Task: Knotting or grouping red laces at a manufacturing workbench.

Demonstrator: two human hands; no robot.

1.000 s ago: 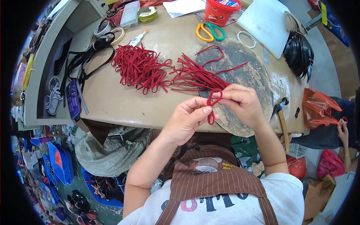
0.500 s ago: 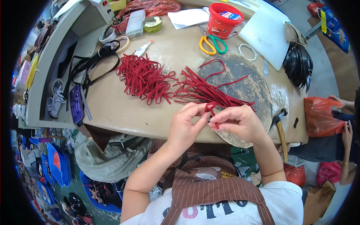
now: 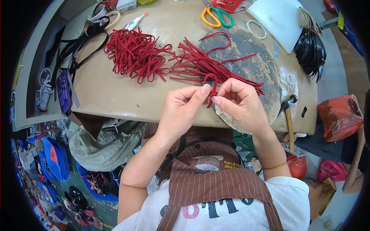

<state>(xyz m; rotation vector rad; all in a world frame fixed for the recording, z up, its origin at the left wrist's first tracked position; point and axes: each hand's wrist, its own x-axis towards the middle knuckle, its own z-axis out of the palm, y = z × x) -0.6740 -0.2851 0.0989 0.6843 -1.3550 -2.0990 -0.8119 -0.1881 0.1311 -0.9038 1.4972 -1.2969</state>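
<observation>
A short red strap (image 3: pixel 211 78) is bent into a loop between my two hands, over the table's front edge. My left hand (image 3: pixel 185 106) pinches it from the left with thumb and fingers. From the right, my right hand (image 3: pixel 242 104) pinches the same strap where its ends cross, below the loop. Just beyond lies a bundle of straight red straps (image 3: pixel 216 69), partly on a round worn board (image 3: pixel 262 57). Farther left is a tangled pile of looped red straps (image 3: pixel 135 56).
Scissors (image 3: pixel 217 17) with yellow and green handles lie beyond the board. A hammer (image 3: pixel 288 123) rests at the right edge, near white rings (image 3: pixel 287 81). At left are black straps (image 3: pixel 83 50) and a phone (image 3: pixel 63 90). Another person's arm (image 3: pixel 355 161) and a red bag (image 3: pixel 339 115) are at right.
The view has shifted, so the tabletop sits higher in the picture. Between my hands the strap's loop now stands taller and more upright. The other person's red bag has changed shape.
</observation>
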